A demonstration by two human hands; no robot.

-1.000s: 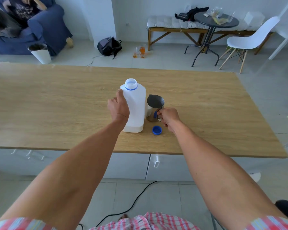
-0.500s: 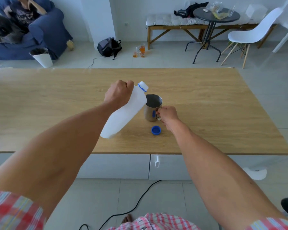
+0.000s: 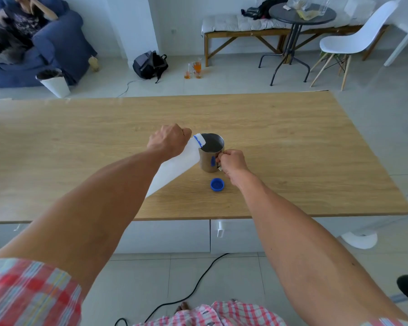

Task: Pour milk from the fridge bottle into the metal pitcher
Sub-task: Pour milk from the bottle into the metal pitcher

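My left hand grips the white milk bottle near its neck. The bottle is lifted off the wooden table and tilted steeply to the right, its blue-ringed open mouth over the rim of the metal pitcher. The pitcher stands upright near the table's middle. My right hand is closed on the pitcher's handle at its right side. The bottle's blue cap lies on the table just in front of the pitcher. Whether milk is flowing I cannot tell.
Beyond the table are a black backpack, a few drinking glasses on the floor, a wooden bench, a round black table and a white chair. A person sits on a blue sofa at far left. A black cable runs across the floor by my feet.
My left hand lifted the bottle from standing upright on the table and tipped it rightward until its mouth reached over the pitcher's rim. My right hand stayed on the handle.
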